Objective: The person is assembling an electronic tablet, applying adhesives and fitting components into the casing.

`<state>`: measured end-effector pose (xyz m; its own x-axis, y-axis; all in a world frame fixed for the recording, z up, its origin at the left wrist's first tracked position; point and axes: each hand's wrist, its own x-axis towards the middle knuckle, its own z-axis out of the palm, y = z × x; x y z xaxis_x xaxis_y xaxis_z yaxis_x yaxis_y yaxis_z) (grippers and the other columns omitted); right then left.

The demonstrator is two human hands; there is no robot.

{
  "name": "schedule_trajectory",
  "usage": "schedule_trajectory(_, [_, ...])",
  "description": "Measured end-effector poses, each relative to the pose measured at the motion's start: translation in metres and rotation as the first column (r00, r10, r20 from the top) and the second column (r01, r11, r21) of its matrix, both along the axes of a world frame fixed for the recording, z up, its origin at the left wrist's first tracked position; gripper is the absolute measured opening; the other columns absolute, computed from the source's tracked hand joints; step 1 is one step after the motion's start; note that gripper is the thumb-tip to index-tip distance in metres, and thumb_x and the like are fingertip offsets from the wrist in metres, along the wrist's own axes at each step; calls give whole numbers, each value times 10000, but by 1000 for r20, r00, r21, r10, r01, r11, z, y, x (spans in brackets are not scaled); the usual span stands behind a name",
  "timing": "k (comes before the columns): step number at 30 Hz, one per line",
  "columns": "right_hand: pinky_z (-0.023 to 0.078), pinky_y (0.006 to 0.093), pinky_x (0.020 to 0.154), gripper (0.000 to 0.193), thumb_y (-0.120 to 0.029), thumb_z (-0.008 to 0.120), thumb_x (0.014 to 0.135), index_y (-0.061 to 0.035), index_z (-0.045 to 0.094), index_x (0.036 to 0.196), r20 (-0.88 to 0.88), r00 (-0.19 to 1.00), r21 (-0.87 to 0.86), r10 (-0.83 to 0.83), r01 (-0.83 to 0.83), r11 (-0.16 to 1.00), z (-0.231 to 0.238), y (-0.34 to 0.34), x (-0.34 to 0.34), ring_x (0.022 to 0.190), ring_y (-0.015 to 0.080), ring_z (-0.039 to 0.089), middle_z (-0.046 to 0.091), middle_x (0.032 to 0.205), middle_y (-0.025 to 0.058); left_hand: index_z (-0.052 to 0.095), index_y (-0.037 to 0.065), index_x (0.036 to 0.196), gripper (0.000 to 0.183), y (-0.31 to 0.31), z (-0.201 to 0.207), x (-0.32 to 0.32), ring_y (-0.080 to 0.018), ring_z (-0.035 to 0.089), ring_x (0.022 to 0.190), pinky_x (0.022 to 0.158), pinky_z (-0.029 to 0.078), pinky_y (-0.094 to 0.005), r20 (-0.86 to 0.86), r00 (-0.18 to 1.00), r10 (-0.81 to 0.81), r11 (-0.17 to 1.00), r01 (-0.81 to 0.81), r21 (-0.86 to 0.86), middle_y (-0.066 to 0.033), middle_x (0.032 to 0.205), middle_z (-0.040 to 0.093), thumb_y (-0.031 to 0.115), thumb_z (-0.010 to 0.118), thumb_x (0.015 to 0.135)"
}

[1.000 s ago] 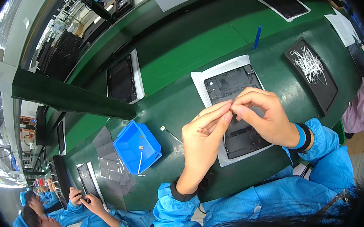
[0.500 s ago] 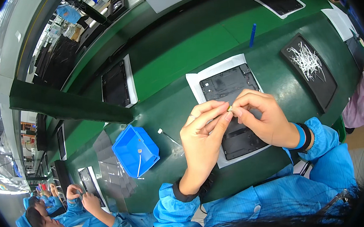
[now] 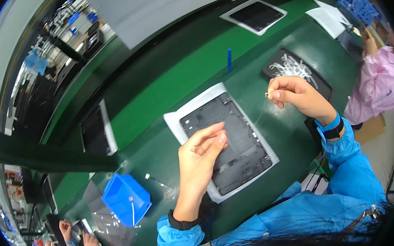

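My right hand (image 3: 300, 96) is raised to the right of a flat black device panel (image 3: 238, 140), near a dark tray. Its thumb and index finger pinch a small pale yellowish piece (image 3: 268, 95), from which a thin strand hangs toward the panel's edge. My left hand (image 3: 202, 153) hovers over the panel's left part with its fingers curled and thumb drawn in against them; anything between them is hidden. The panel rests on a white sheet (image 3: 173, 120), its inner side with small fittings facing up.
Left of my hands are a blue bin (image 3: 127, 197) with a short white cable inside, another small cable (image 3: 157, 179) and clear film sheets (image 3: 97, 209). The dark tray (image 3: 322, 86) holds white strips. A blue pen-like stick (image 3: 229, 60) stands beyond the panel. Co-workers sit at both sides.
My hands have come apart: the right moved up and right with the small piece, the left stayed over the panel. The view has turned to the right.
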<state>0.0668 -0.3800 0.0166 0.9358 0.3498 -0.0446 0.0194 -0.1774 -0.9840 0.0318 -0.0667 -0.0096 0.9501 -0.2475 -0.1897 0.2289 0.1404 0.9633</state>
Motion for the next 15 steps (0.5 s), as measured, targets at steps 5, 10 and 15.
schedule_trajectory(5, [528,266,832,198,-206,632,1085,-16,684,1105,-34,993,70,109,-106,992,18,-4,-12,898,100,632,678,1039,17,498,5,1534,572,-52,3,14,-258,560,1372,1148,480,-397,260,947,-189,982,177,71,-163,1518,551,136,722,1025])
schedule_trajectory(10, [525,269,835,195,-200,632,1084,-16,686,1118,-72,988,113,140,-131,985,22,3,-21,904,92,628,680,1039,12,564,-26,1458,508,-79,9,19,-236,622,1311,1079,532,-357,220,932,-288,946,313,-86,-175,1469,589,42,745,988])
schedule_trajectory(15, [516,284,810,188,-181,623,1082,-2,671,1054,-87,988,127,126,-114,985,30,12,-30,878,111,614,637,1026,27,685,-60,1282,326,-77,6,13,-173,732,1076,943,587,-282,211,961,-180,968,211,-139,-137,1169,742,27,756,977])
